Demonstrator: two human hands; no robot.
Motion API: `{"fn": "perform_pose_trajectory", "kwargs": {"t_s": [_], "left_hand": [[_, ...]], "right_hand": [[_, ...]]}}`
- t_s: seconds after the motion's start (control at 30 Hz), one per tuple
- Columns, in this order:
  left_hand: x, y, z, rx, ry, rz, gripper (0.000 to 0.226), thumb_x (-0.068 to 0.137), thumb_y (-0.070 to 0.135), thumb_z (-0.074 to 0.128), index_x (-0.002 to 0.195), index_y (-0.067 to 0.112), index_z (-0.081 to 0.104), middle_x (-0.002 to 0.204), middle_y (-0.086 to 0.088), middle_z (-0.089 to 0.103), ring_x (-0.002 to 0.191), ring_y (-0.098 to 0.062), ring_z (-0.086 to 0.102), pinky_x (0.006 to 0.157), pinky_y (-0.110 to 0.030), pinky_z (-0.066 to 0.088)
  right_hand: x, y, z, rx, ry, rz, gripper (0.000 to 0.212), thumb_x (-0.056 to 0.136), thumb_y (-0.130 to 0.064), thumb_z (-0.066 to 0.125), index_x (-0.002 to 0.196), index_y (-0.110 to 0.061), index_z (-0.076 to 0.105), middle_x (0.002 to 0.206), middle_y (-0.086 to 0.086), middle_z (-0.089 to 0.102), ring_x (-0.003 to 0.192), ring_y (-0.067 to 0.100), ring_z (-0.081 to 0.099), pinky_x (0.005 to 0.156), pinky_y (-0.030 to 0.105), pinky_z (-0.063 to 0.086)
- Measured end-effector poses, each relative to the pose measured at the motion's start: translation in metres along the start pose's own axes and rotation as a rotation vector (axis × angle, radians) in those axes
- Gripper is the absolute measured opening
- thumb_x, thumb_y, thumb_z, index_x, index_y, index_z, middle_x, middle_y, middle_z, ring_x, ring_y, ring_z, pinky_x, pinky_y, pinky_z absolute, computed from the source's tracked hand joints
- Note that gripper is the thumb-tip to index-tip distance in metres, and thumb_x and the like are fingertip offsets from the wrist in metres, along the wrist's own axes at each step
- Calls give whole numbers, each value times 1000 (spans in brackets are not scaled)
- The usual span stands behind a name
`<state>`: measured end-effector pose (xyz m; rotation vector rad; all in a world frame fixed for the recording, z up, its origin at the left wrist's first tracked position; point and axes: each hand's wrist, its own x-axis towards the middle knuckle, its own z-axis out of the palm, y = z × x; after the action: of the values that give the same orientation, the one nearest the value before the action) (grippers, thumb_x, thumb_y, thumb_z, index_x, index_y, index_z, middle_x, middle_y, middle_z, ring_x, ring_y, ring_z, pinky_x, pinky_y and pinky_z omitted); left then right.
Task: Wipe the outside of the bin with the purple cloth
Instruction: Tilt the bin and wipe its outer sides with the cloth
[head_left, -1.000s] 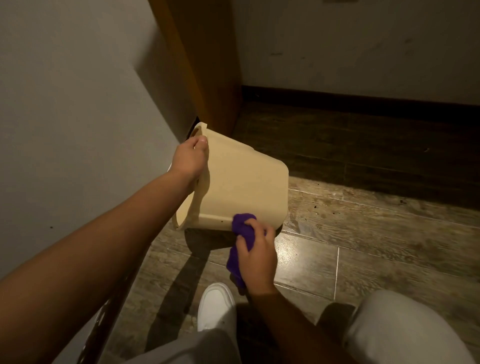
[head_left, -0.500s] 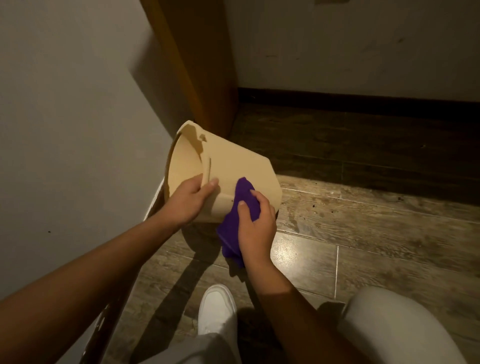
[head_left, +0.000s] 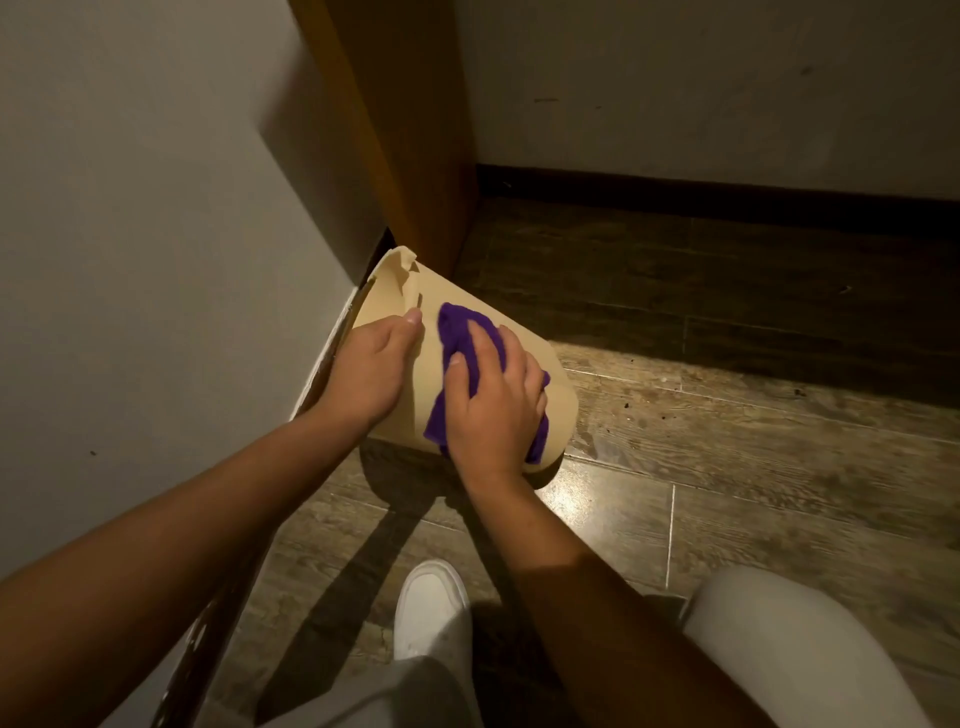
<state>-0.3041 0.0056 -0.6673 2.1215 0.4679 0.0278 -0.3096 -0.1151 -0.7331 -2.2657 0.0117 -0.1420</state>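
**Purple cloth pressed on the tipped bin**

The cream bin (head_left: 530, 374) is tipped on its side above the wooden floor (head_left: 727, 467), close to the left wall (head_left: 130, 234), with its open rim turned to the far left and its base to the near right. Whether its lower edge touches the floor cannot be told.

The left hand (head_left: 371, 371) lies on the bin's upper side near the rim, fingers fairly straight and close together, the thumb tip by a small ridge.

Just to its right, the right hand (head_left: 493, 400) spreads its fingers wide over the purple cloth (head_left: 462, 338), pressing it flat to the bin's outer wall. The cloth is bunched, showing beyond the fingertips and below the palm.

Nearer, a white shoe (head_left: 431, 608) stands on the floor and a knee in pale trousers (head_left: 779, 639) shows at the right.
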Motion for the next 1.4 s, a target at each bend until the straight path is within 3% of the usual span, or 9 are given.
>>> {"fn": "perform_pose_trajectory", "kwargs": {"t_s": [0.3,0.53,0.67,0.77,0.9,0.97,1.2,1.3,1.4], "left_hand": [[6,-13,-8,-47,107,-120,41,99,58,41,87,33,72,97,15,65,89,-11,56,64,-28,33],[13,-14,-15,1,159,-137,48,101,53,42,102,16,74,105,-2,66,91,-16,56,64,-29,34],[22,2,-26,99,130,-162,49,103,51,42,104,13,73,103,-7,66,97,-26,60,79,-38,41],[33,23,-37,94,77,-187,40,101,54,46,91,23,69,92,-1,66,92,-26,63,83,-41,45],[38,38,-37,81,-114,-124,51,98,56,52,137,24,58,124,-5,64,105,-28,64,96,-53,51],[29,32,-31,119,-130,-73,54,101,56,45,142,21,56,128,-6,63,111,-30,61,100,-54,47],[16,21,-32,53,-11,-29,48,105,57,30,109,28,68,98,16,62,93,-6,58,81,-31,40],[17,25,-24,81,24,143,39,110,38,34,96,25,68,88,6,68,82,-4,62,69,-19,43],[19,22,-24,84,56,181,40,111,32,35,85,25,65,80,4,67,69,3,62,61,-10,42]], "right_hand": [[31,78,-2,-90,-57,276,46,105,-48,39,140,-27,58,152,4,50,137,30,43,104,53,45],[25,118,-3,-60,-99,512,50,109,-47,32,149,-22,46,139,15,57,119,38,59,91,45,47],[21,125,-14,-39,-67,610,46,108,-43,39,147,-21,48,134,14,58,115,36,61,84,40,44],[34,109,-29,72,66,531,45,106,-44,46,146,-23,51,133,8,59,116,30,61,83,36,44],[48,74,-43,253,71,429,42,103,-46,50,141,-29,54,127,0,63,108,21,64,89,45,58],[46,62,-47,331,41,424,41,103,-45,52,140,-29,55,126,0,63,107,20,65,88,46,60],[54,-16,-48,360,8,6,41,104,-45,48,142,-32,56,138,-4,58,114,12,60,90,35,54],[41,-46,-27,196,-41,-173,43,105,-42,43,145,-29,55,149,0,54,126,20,56,94,39,50],[22,-45,-12,97,-32,-137,43,106,-41,45,146,-27,54,156,4,48,137,26,47,101,48,49]]}}
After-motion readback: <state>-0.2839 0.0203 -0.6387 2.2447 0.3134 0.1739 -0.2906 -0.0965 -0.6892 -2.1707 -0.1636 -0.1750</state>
